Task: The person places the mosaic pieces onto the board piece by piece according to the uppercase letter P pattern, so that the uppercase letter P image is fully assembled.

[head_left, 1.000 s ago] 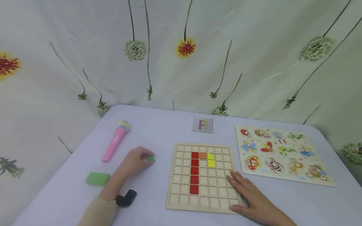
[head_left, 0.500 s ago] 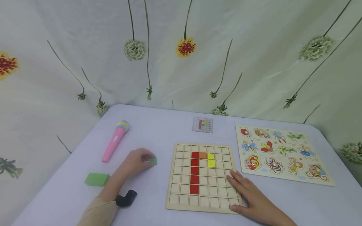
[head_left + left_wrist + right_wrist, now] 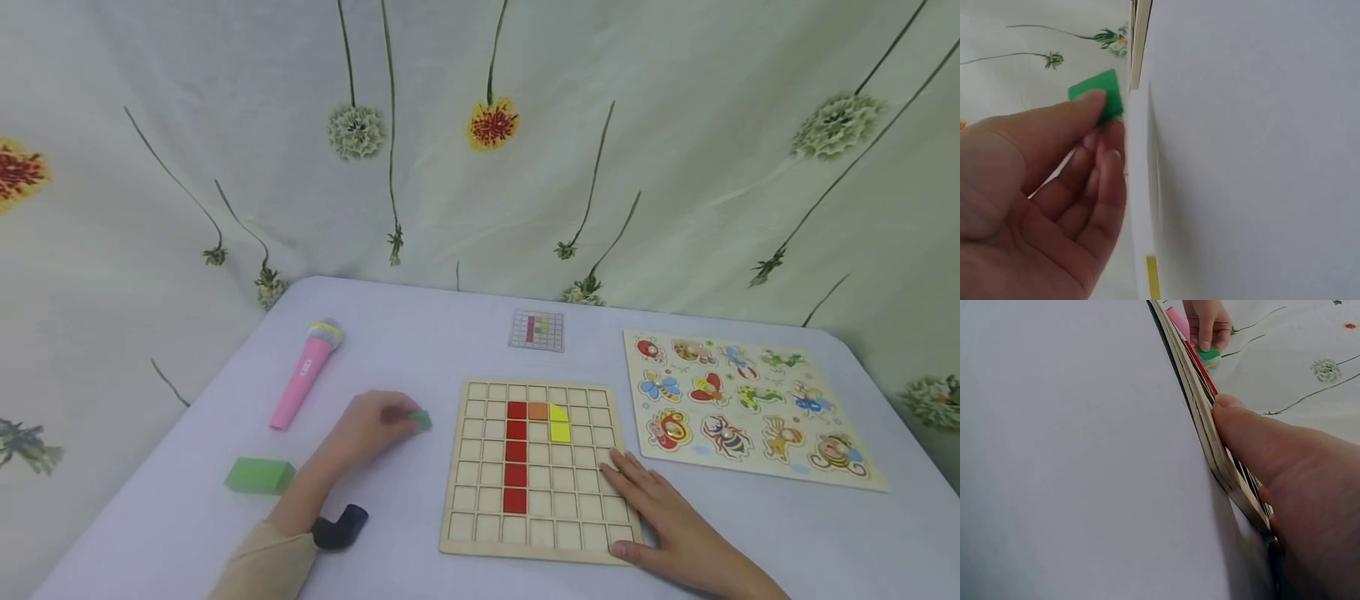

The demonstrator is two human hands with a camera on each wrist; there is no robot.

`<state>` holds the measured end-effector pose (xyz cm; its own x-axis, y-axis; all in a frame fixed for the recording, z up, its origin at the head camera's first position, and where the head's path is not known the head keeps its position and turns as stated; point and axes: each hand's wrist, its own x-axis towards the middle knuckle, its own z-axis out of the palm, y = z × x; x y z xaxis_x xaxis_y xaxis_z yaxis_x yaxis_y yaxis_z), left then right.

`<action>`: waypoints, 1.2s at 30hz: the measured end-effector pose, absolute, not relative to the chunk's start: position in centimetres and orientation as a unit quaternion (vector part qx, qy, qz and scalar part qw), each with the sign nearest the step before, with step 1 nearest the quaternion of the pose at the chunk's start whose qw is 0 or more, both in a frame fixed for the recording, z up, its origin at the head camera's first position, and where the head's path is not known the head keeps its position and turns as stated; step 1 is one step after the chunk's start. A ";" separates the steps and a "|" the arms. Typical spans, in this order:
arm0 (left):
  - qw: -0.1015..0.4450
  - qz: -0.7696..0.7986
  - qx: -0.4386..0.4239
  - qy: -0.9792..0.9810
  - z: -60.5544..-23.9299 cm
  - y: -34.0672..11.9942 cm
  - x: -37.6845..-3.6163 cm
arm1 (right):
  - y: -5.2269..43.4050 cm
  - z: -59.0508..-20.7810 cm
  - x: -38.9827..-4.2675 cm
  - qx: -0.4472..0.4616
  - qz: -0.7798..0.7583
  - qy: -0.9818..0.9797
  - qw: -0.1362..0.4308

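Observation:
My left hand (image 3: 375,427) pinches a small green tile (image 3: 421,419) just above the table, left of the wooden grid board (image 3: 537,543). In the left wrist view the thumb and fingers hold the green tile (image 3: 1100,95) by its edge. The board holds a column of red tiles (image 3: 516,454), an orange tile (image 3: 537,412) and yellow tiles (image 3: 559,423). My right hand (image 3: 660,508) lies flat on the board's lower right corner, and in the right wrist view the thumb (image 3: 1254,434) presses against the board's edge (image 3: 1204,419).
A pink toy microphone (image 3: 305,375) lies at the left. A green block (image 3: 258,476) and a black wrist mount (image 3: 339,526) sit near my left forearm. A small pattern card (image 3: 537,330) lies behind the board. An insect peg puzzle (image 3: 750,407) lies at the right.
My left hand has carried the green tile a little to the right, toward the grid board. The right hand has stayed in place on the board.

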<state>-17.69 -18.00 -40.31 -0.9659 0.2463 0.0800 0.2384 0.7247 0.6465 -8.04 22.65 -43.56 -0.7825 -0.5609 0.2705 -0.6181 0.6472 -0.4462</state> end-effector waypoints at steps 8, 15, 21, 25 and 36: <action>0.070 0.408 0.234 0.880 -38.7 -10.9 -18.5 | 22.5 -43.8 -8.3 0.329 0.277 -0.902 0.046; 0.130 0.375 0.284 0.873 -39.1 -6.4 -18.8 | 22.2 -44.0 -8.2 0.332 0.286 -0.898 0.039; 0.121 0.345 0.294 0.883 -39.4 -5.4 -18.5 | 22.3 -43.8 -8.2 0.330 0.279 -0.901 0.041; 0.103 0.321 0.298 0.893 -39.1 -5.0 -18.3 | 22.4 -43.6 -8.2 0.328 0.273 -0.903 0.042; 0.064 0.286 0.313 0.903 -39.1 -4.8 -18.2 | 22.6 -43.6 -8.1 0.314 0.277 -0.908 0.030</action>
<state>-18.20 -4.76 -39.07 -0.7963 0.6016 0.0631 0.5280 0.6404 0.5577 -8.09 22.65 -43.65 -0.8016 -0.5529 0.2273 -0.5857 0.6502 -0.4840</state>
